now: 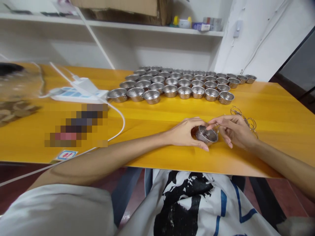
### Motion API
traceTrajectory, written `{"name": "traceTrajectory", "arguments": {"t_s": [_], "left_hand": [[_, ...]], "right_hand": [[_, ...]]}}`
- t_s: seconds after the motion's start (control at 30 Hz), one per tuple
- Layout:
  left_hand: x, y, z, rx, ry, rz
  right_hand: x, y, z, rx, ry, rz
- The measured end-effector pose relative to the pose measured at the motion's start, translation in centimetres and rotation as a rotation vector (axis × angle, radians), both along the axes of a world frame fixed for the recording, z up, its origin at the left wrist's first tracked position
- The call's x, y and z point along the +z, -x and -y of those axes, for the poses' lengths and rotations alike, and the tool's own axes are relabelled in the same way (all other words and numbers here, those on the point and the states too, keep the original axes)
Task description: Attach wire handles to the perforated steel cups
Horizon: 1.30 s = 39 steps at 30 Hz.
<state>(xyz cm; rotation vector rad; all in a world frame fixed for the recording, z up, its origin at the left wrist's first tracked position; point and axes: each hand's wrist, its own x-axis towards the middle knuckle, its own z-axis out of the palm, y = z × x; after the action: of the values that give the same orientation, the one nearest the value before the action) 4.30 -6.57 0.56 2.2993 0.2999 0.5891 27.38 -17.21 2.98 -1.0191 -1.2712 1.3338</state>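
My left hand (pixel 187 132) curls around the left side of a small perforated metal cup (pixel 207 136), its thumb in front and its fingers behind. The cup tilts a little on the yellow table, its open mouth facing up. My right hand (pixel 233 131) is at the cup's right side. Its index finger reaches over the rim, while the other fingers hang loose and apart. I cannot make out anything held in it. Just behind the right hand lies a small heap of bent wire rings (pixel 251 124), partly hidden by it.
Several rows of similar metal cups (pixel 184 92) stand along the back of the table (pixel 157 113). To the left are a white power strip (pixel 78 95), a trailing white cable (pixel 123 123), a blurred-out patch and brownish pieces (pixel 17 109). A shelf (pixel 147 26) with a cardboard box runs behind.
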Motion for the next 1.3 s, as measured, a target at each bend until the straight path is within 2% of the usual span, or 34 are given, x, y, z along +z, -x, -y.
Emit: {"name": "traceTrajectory", "arguments": {"t_s": [0.13,0.3,0.47,0.57,0.67,0.77,1.03,1.3], "left_hand": [[0.3,0.1,0.0,-0.017,0.036,-0.015],[0.6,0.3,0.0,-0.053,0.139,-0.058],[0.6,0.4,-0.1,-0.061,0.181,-0.072],[0.3,0.5,-0.4,-0.058,0.202,-0.029],[0.0,0.5,-0.6,-0.102,0.251,0.032],[0.0,0.6,-0.7,-0.126,0.231,0.02],[-0.1,0.7,-0.4,-0.07,0.08,-0.013],[0.0,0.5,0.0,-0.068,0.061,-0.026]], "right_hand": [[-0.3,-0.8,-0.3,0.144,-0.07,0.069],[-1.1,-1.3,-0.7,0.144,-0.139,0.311],[-1.2,-1.2,-0.7,0.14,-0.389,0.62],[-1.6,-1.0,-0.9,0.155,-0.558,0.712],[-2.0,-0.7,-1.1,0.157,-0.634,0.778],[-2.3,-0.6,-1.1,0.151,-0.64,0.806],[-2.5,-0.3,-1.3,0.135,-0.598,0.808],[-1.8,0.5,-0.9,0.135,-0.529,0.741]]}}
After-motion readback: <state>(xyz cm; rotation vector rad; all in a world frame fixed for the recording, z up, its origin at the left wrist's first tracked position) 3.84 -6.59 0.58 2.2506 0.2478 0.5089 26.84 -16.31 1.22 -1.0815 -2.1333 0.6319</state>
